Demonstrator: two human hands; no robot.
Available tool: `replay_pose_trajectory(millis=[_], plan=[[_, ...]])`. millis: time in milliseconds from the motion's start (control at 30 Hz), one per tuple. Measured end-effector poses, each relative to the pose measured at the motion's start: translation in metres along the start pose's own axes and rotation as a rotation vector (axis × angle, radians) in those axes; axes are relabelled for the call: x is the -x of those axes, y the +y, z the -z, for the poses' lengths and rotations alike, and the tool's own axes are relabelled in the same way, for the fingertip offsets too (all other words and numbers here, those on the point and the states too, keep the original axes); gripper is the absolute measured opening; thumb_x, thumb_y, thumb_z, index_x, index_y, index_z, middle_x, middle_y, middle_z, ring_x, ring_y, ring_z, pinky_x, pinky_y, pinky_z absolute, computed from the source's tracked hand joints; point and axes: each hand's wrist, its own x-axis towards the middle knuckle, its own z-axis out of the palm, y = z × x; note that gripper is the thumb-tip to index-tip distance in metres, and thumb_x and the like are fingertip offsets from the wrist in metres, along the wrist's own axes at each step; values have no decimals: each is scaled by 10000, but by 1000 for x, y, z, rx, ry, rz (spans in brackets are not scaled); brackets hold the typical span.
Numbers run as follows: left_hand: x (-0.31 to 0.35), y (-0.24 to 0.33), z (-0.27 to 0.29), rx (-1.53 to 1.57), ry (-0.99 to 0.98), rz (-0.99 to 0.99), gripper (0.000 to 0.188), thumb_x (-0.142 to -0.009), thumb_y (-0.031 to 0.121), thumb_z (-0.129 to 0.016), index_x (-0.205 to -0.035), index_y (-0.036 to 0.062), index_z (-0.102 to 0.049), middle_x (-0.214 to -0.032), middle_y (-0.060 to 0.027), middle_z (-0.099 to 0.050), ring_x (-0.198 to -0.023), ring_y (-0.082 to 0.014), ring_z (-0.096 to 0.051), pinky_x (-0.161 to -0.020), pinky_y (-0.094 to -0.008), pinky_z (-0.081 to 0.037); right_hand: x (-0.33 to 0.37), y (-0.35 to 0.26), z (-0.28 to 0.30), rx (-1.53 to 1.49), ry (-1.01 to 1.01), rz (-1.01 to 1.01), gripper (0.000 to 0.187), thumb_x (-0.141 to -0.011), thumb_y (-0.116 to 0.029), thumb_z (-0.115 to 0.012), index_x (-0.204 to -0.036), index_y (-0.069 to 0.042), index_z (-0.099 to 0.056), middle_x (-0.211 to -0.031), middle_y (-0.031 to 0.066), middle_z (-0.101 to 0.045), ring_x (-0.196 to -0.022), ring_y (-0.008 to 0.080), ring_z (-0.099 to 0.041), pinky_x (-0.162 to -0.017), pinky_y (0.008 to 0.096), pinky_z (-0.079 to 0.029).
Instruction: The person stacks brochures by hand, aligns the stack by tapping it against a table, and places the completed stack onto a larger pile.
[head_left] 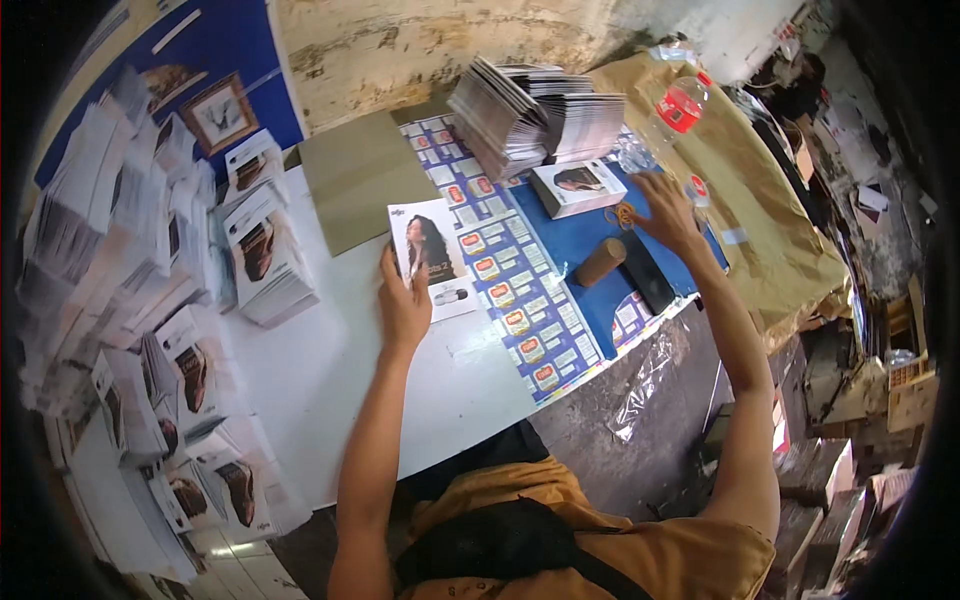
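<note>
Head view: one white leaflet [440, 222], upright in format, its face bearing a photograph of a person with long dark hair, a small dark mark in the upper left corner, pale lettering across the photograph and a small grey-and-white product picture at the lower right. Location: over the meeting line of the white table [385, 400] and a blue sheet [530, 330] printed with repeated red-and-white labels. Left hand [405, 312]: clamped on the leaflet's lower left edge, thumb on its face. Right hand [668, 208]: well apart from the left, fingers spread, beside orange rubber bands [622, 215] and a white stack [578, 190] with a dark picture and small print on top; contact cannot be told. Also: clear bottle [680, 108], red label and cap; brown cylinder [601, 262]; black oblong object [648, 272]; picture-topped paper stacks [268, 255] at left.
</note>
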Motion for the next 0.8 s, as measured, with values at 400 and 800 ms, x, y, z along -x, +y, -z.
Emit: replay_pose_trajectory(millis=[400, 800], plan=[[0, 14, -2, 19, -53, 98, 585, -935, 47, -581, -1443, -13, -299, -1248, -264, -606, -1165, -375, -612, -958, -416, -485, -26, -14, -93, 145, -68, 320, 789, -701, -230, -775, -1415, -125, -456, -1359, 48, -537, -1212, 213, -509, -986, 414, -417], [0, 7, 0, 39, -29, 240, 448, -913, 148, -643, -1271, -51, -462, -1122, -258, -638, -1026, -391, -645, -860, -438, -496, -41, -11, -56, 186, 21, 237, 270, -873, -192, -592, -1135, -124, -600, -1047, 31, -675, -959, 180, -634, -879, 429, -445]])
